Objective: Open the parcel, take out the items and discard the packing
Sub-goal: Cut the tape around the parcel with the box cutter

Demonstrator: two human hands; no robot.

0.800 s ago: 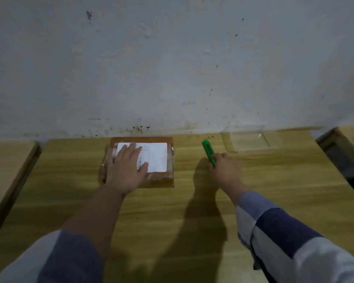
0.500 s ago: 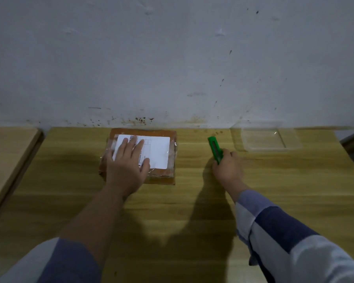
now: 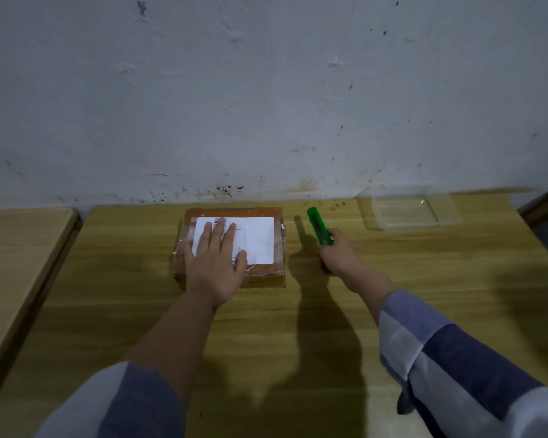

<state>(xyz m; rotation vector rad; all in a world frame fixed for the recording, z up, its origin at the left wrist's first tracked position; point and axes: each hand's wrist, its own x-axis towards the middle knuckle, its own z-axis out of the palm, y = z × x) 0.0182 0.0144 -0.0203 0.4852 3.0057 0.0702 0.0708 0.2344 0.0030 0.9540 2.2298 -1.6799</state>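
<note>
I am seeing the parcel (image 3: pixel 233 246) lying at the far middle of the table (image 3: pixel 329 327), my left hand (image 3: pixel 217 265) pressing flat on its label; my right hand (image 3: pixel 337 257) is gripping the green cutter (image 3: pixel 318 227) just right of it, its long axis pointing far and slightly left, so the blade is needing a leftward swing to the tape

The right hand (image 3: pixel 337 257) has lifted the green cutter (image 3: pixel 319 227) off the surface (image 3: pixel 424 279); before, hand and cutter lay low against the wood. The cutter now juts up and away beyond the knuckles, tilted, its shadow falling apart from it on the side toward the parcel (image 3: pixel 266 276).
</note>
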